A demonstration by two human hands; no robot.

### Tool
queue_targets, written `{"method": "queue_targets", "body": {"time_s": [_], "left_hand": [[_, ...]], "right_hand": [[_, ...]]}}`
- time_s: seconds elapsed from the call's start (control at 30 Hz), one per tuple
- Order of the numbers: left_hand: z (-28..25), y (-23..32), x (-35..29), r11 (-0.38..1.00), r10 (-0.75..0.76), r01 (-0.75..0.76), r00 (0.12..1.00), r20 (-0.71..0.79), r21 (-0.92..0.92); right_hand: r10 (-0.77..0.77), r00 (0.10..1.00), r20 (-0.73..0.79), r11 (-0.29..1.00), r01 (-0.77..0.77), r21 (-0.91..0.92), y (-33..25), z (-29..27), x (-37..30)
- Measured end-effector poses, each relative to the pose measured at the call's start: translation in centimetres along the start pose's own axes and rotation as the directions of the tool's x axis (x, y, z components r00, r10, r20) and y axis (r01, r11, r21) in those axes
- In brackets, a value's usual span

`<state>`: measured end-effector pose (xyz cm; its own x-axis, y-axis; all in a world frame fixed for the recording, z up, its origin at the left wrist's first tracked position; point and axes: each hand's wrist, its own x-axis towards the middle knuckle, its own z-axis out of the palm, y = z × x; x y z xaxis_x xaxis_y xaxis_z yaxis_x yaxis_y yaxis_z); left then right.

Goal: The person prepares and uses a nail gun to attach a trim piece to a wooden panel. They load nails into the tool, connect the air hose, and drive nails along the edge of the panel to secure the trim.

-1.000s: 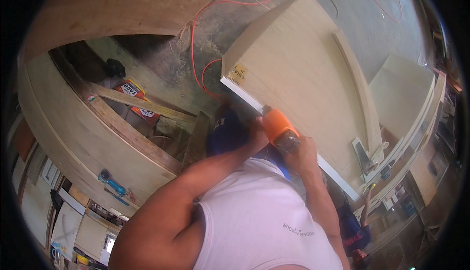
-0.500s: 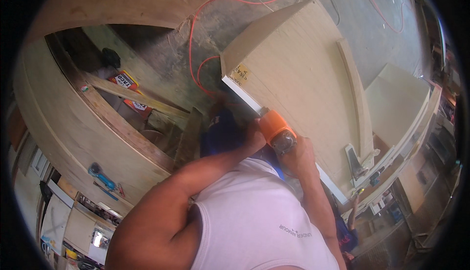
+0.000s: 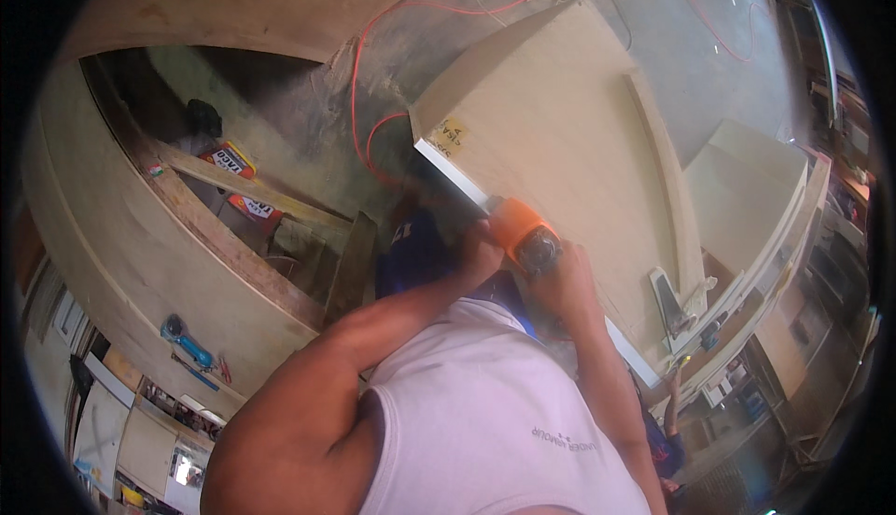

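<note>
Both my hands are closed around an orange handheld power tool [image 3: 519,225] with a round, dark grey end. It sits on the near edge of a large pale wooden panel [image 3: 560,160], where a white edge strip [image 3: 455,175] runs along the side. My left hand [image 3: 480,252] grips the tool's left side, close to the strip. Wrapped about its right rear is my right hand [image 3: 564,282]; some of its fingers are hidden behind the tool. The tool covers the spot where it meets the edge.
A curved plywood piece [image 3: 168,225] stands at left, with a teal power tool [image 3: 187,341] on it and red-and-yellow cans [image 3: 229,162] behind. An orange cord [image 3: 356,95] crosses the dusty floor. A clamp-like metal tool [image 3: 668,305] rests at the panel's right; another person's arm [image 3: 674,403] shows there.
The whole view has shifted slightly, moving the panel a little left and up in the picture. Both hands keep their hold, and the tool stays at nearly the same place on the edge.
</note>
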<state>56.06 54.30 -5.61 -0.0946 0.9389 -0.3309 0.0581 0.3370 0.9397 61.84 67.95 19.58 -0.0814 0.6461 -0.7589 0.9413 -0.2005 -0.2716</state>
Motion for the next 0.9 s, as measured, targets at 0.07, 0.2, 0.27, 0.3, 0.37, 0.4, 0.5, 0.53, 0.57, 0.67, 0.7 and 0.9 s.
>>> {"method": "queue_targets", "body": {"time_s": [0.07,0.2,0.27,0.3,0.37,0.4,0.5,0.53,0.57,0.67,0.7,0.9], "left_hand": [[-0.4,0.1,0.6,0.973,-0.222,0.21,0.967,0.128,0.1],[-0.6,3.8,1.1,0.888,-0.447,0.434,0.892,0.066,0.149],[-0.2,4.7,0.9,0.867,-0.495,0.478,0.858,0.135,0.141],[0.3,4.5,0.8,0.875,-0.48,0.462,0.867,0.136,0.144],[2.1,2.1,0.4,0.89,-0.451,0.431,0.881,0.141,0.149],[3.3,-0.3,-0.2,0.947,-0.301,0.278,0.944,0.138,0.161],[5.6,-3.5,-1.5,0.998,0.01,-0.013,0.999,0.053,0.057],[6.1,-4.1,-1.8,0.998,0.031,-0.029,0.999,0.026,-0.06],[7.0,-5.9,-2.1,0.955,-0.053,0.067,0.997,0.057,-0.289],[7.1,-5.2,-1.7,0.999,-0.041,0.042,0.992,0.121,-0.004],[6.6,-4.3,-1.7,0.995,-0.053,0.041,0.989,0.136,0.09],[5.8,-2.7,-1.7,0.991,-0.123,0.129,0.981,0.152,-0.031]], "right_hand": [[0.03,0.999,-0.034,0.996,-0.027,0.085,0.7,-0.1,-0.3],[0.043,0.993,-0.108,0.988,-0.026,0.153,2.7,-0.6,-1.6],[0.052,0.992,-0.118,0.987,-0.034,0.154,3.3,-0.7,-2.4],[0.056,0.991,-0.124,0.988,-0.037,0.151,3.2,-0.9,-2.4],[0.028,0.991,-0.127,0.993,-0.013,0.118,1.3,-0.9,-2.2],[0.012,0.992,-0.125,0.995,0.0,0.096,0.2,-0.8,-2.1],[-0.039,0.995,-0.086,0.997,0.044,0.059,-1.2,0.3,-0.7],[-0.047,0.995,-0.089,0.997,0.053,0.058,-1.8,0.4,-0.4],[-0.051,0.994,-0.094,0.997,0.057,0.058,-2.5,0.6,-0.2],[-0.015,0.996,-0.084,0.999,0.019,0.036,-3.5,0.4,0.7],[0.01,0.997,-0.076,1.0,-0.008,0.029,-3.6,0.3,0.9],[0.029,1.0,-0.005,0.999,-0.029,0.022,-5.3,-0.6,1.3]]}}
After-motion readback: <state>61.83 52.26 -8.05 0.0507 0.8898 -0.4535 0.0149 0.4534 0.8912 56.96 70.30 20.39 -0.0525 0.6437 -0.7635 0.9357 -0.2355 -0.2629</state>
